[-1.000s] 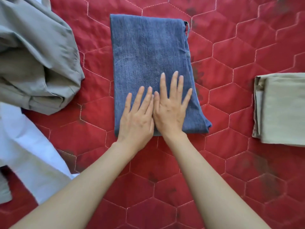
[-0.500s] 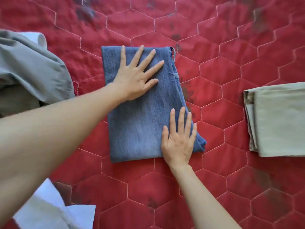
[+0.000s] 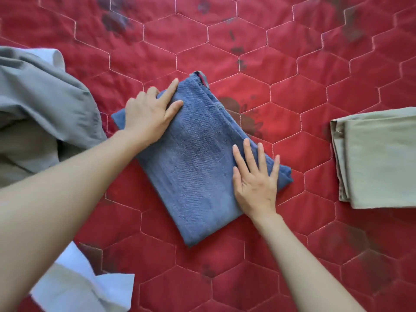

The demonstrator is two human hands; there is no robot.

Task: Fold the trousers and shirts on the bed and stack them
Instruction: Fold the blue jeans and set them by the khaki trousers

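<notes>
Folded blue jeans (image 3: 193, 163) lie slantwise in the middle of the red quilted bed (image 3: 292, 91). My left hand (image 3: 149, 113) is on their far left corner: index finger and thumb lie on top, and the other fingers curl over the edge of the denim. My right hand (image 3: 255, 179) presses flat on the near right part of the jeans with its fingers spread. Folded beige trousers (image 3: 380, 158) rest at the right edge of the view, apart from the jeans.
A crumpled grey garment (image 3: 42, 113) is heaped at the left, close to the jeans' corner. A white shirt (image 3: 85, 289) lies at the lower left under my left forearm. Bare red quilt shows between the jeans and the beige trousers.
The jeans have turned from square to slanted, their far end swung left. My left hand went from lying flat with spread fingers to gripping the far left corner. My right hand stayed flat.
</notes>
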